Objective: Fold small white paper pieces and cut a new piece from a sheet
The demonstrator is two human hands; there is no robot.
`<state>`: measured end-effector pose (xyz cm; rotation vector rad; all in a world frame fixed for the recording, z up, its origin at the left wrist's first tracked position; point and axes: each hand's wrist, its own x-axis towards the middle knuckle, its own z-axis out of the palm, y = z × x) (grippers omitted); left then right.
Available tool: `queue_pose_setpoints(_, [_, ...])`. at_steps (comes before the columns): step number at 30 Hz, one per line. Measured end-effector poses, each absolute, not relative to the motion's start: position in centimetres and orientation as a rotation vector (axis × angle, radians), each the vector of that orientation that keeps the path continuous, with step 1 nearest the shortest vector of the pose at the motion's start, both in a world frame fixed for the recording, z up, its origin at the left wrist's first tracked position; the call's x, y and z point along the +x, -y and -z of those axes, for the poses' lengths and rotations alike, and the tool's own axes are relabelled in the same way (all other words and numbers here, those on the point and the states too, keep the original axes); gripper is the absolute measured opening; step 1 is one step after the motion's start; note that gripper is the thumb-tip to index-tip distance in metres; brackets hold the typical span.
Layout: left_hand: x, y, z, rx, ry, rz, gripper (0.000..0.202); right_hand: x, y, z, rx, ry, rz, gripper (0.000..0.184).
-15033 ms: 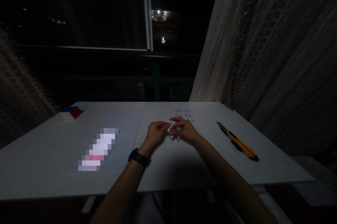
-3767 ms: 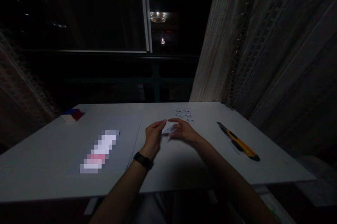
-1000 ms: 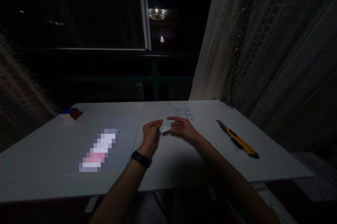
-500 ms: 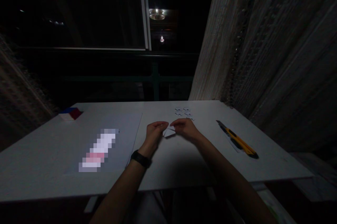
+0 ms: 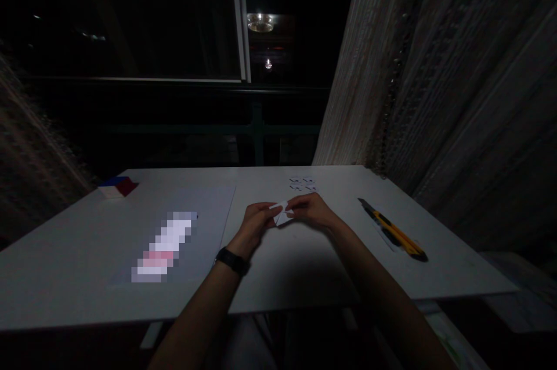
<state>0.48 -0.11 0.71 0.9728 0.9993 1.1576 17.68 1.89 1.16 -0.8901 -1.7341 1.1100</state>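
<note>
Left hand (image 5: 257, 220) and right hand (image 5: 314, 209) pinching folded white paper (image 5: 282, 220) between them, one at each side.

Small, white folded paper (image 5: 282, 219), tilted

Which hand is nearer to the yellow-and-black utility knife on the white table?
Right. The right hand is left of the utility knife, apart from it; the left hand is farther left, across the small folded white paper both hands hold.
</note>
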Motion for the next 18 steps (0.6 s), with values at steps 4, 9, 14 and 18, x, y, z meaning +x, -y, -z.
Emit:
queue_pose_setpoints(4, [0.37,0.16,-0.8,0.966,-0.959,-1.133,0.029,17.77,-1.88,-1.46,-0.949,1.749,-1.069,0.024])
queue_pose_setpoints(9, [0.26,0.22,-0.88,0.968,-0.91,-1.088,0.029,18.1,-1.85,-1.76,-0.936,1.793,-1.094,0.023])
queue_pose_setpoints(14, [0.37,0.51,-1.3,0.956,-0.911,-1.062,0.028,18.31,-1.78,-1.86,-0.97,1.773,-1.119,0.022])
queue_pose_setpoints(18, [0.37,0.72,-1.47,0.97,-0.918,-1.051,0.024,18.13,-1.87,-1.72,-0.982,1.718,-1.094,0.017])
